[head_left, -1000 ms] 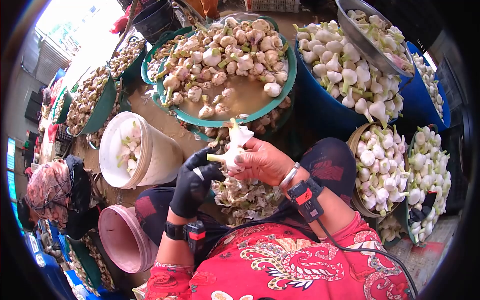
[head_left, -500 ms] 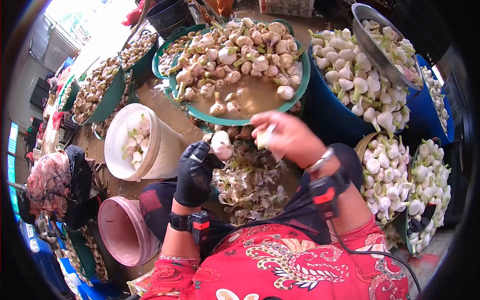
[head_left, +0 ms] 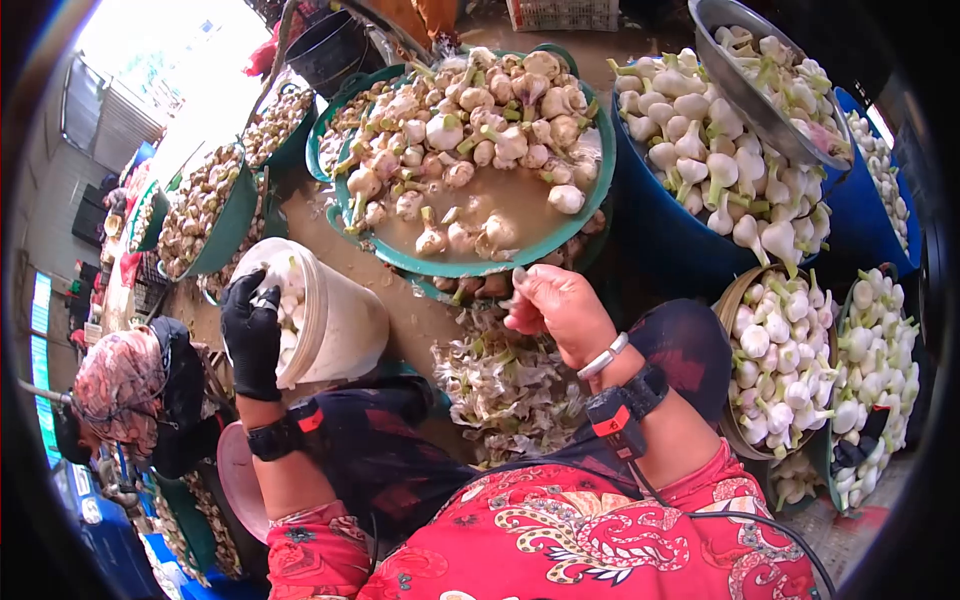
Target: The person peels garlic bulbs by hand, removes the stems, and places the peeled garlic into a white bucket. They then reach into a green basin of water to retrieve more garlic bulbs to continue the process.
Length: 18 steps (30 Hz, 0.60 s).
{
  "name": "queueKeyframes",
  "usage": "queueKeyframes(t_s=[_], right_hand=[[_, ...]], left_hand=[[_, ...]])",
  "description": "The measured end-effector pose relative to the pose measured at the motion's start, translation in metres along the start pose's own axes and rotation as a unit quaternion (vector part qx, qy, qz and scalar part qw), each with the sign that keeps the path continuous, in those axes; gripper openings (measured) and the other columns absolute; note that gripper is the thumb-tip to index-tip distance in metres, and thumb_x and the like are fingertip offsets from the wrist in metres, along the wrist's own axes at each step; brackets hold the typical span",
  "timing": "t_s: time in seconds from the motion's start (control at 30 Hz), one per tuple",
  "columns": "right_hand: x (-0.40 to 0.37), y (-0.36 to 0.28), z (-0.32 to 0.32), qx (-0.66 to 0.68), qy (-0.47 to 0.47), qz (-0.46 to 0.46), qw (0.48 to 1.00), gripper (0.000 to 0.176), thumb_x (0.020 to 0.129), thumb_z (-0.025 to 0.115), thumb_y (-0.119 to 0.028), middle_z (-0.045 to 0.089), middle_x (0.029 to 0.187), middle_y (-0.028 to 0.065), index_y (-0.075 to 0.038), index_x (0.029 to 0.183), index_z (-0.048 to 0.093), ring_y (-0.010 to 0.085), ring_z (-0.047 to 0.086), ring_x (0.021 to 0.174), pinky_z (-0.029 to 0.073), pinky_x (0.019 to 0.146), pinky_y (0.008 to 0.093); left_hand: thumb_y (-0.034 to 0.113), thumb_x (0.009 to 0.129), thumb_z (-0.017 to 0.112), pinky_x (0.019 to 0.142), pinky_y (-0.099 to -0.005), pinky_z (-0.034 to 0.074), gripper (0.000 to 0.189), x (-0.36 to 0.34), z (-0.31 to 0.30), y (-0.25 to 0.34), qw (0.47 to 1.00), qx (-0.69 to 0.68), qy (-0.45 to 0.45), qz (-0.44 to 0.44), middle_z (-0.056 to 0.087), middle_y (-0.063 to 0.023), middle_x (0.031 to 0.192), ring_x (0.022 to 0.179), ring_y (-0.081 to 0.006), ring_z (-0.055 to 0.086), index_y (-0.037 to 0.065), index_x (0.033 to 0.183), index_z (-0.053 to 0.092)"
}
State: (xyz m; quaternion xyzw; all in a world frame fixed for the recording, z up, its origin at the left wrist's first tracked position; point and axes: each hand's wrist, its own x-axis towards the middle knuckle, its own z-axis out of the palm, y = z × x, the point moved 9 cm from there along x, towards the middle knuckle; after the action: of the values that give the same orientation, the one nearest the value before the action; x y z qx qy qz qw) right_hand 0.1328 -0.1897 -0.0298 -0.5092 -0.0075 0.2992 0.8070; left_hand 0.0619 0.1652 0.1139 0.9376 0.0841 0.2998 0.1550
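My left hand (head_left: 252,335), in a black glove, is at the mouth of the white bucket (head_left: 345,320) on the left. Its fingers are loosely bent and apart, right beside the white garlic bulbs (head_left: 291,300) inside. My bare right hand (head_left: 562,312) is closed in a pinch just below the near rim of a green tub (head_left: 470,268). Something small and greyish shows at its fingertips, too small to name. In that tub, dirty garlic bulbs (head_left: 480,110) are heaped above brown water. Loose garlic skins (head_left: 510,385) lie in a pile between my knees.
To the right stand a blue tub (head_left: 650,190) of cleaned garlic, a metal basin (head_left: 745,75) tilted on top, and a basket (head_left: 745,420) of white bulbs. More green tubs (head_left: 225,225) of garlic stand at left. A pink bucket (head_left: 240,470) is by my left arm.
My left hand has moved left to the white bucket; the garlic bulb it held no longer shows in it. My right hand has lowered slightly, and the pale piece in it is gone from sight.
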Motion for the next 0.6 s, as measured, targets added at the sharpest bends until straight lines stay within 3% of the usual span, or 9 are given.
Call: queueKeyframes(t_s=[0.07,0.13,0.2,0.27,0.33,0.4,0.5,0.53,0.6], right_hand=[[0.003,-0.001,0.000,-0.009,0.031,-0.002,0.999,0.014,0.093,0.053,-0.017,0.062,0.086,0.0038,-0.005,0.099,0.058,0.0118,0.061,0.071,0.051,0.064,0.0259],[0.007,0.005,-0.008,-0.033,0.043,0.011,0.998,0.031,0.092,0.052,-0.012,0.060,0.102,0.0046,-0.005,0.123,0.050,0.0117,0.060,0.083,0.049,0.070,0.0251],[0.006,0.008,-0.011,-0.019,0.052,0.036,0.998,0.030,0.093,0.052,-0.012,0.060,0.100,0.0044,-0.004,0.121,0.051,0.0117,0.060,0.081,0.050,0.069,0.0253],[0.003,0.006,-0.016,-0.005,0.055,0.037,0.998,0.028,0.092,0.053,-0.012,0.060,0.098,0.0050,-0.003,0.118,0.053,0.0117,0.061,0.080,0.050,0.068,0.0246],[0.000,0.000,-0.019,-0.011,0.064,0.029,0.997,0.026,0.092,0.054,-0.012,0.060,0.098,0.0054,-0.003,0.116,0.055,0.0114,0.061,0.078,0.049,0.067,0.0233],[0.000,-0.005,-0.022,-0.006,0.070,0.021,0.997,0.024,0.092,0.054,-0.011,0.060,0.098,0.0058,-0.003,0.115,0.056,0.0110,0.061,0.078,0.049,0.066,0.0223],[0.002,-0.010,-0.019,-0.004,0.062,0.018,0.998,0.022,0.091,0.055,-0.009,0.061,0.096,0.0042,-0.003,0.112,0.057,0.0096,0.060,0.078,0.049,0.066,0.0216],[0.003,-0.009,-0.018,-0.002,0.063,0.020,0.998,0.022,0.091,0.055,-0.009,0.061,0.096,0.0042,-0.003,0.112,0.057,0.0096,0.060,0.078,0.049,0.066,0.0216],[0.006,-0.007,-0.014,-0.011,0.050,0.018,0.999,0.020,0.091,0.055,-0.010,0.061,0.094,0.0026,-0.003,0.110,0.058,0.0089,0.059,0.078,0.048,0.066,0.0207]], left_hand=[[0.004,0.084,0.059,0.083,-0.0304,0.047,0.026,0.007,0.043,0.041,0.983,-0.174,-0.062,-0.010,0.063,-0.0125,0.099,0.091,-0.0213,0.061,-0.004,0.109,0.060],[0.011,0.079,0.067,0.088,-0.0336,0.046,0.035,0.005,0.110,0.089,0.970,-0.150,-0.189,0.015,0.064,-0.0171,0.101,0.092,-0.0287,0.061,-0.003,0.111,0.061],[0.016,0.079,0.067,0.090,-0.0366,0.045,0.046,0.009,0.175,0.107,0.952,-0.120,-0.273,-0.061,0.063,-0.0211,0.106,0.099,-0.0330,0.061,-0.002,0.120,0.055],[0.021,0.077,0.068,0.092,-0.0411,0.044,0.056,0.016,0.232,0.092,0.964,-0.067,-0.252,-0.058,0.060,-0.0254,0.111,0.106,-0.0384,0.058,0.001,0.126,0.049],[0.023,0.075,0.066,0.093,-0.0443,0.043,0.062,0.012,0.285,0.066,0.942,-0.070,-0.319,-0.081,0.058,-0.0278,0.115,0.110,-0.0413,0.055,0.002,0.129,0.045],[0.021,0.073,0.067,0.092,-0.0422,0.044,0.058,0.014,0.293,0.065,0.953,-0.099,-0.275,-0.079,0.059,-0.0263,0.114,0.109,-0.0400,0.056,0.001,0.125,0.049],[0.005,0.074,0.068,0.079,-0.0296,0.048,0.038,0.009,0.281,0.085,0.912,-0.209,-0.329,-0.127,0.066,-0.0072,0.097,0.087,-0.0180,0.061,-0.001,0.111,0.060],[0.005,0.074,0.068,0.079,-0.0296,0.048,0.038,0.011,0.274,0.086,0.911,-0.208,-0.331,-0.128,0.066,-0.0072,0.097,0.087,-0.0180,0.061,-0.001,0.111,0.060],[0.004,0.077,0.067,0.076,-0.0263,0.048,0.033,-0.007,0.278,0.076,0.772,-0.393,-0.399,-0.300,0.065,-0.0052,0.097,0.087,-0.0138,0.060,-0.001,0.109,0.061]])
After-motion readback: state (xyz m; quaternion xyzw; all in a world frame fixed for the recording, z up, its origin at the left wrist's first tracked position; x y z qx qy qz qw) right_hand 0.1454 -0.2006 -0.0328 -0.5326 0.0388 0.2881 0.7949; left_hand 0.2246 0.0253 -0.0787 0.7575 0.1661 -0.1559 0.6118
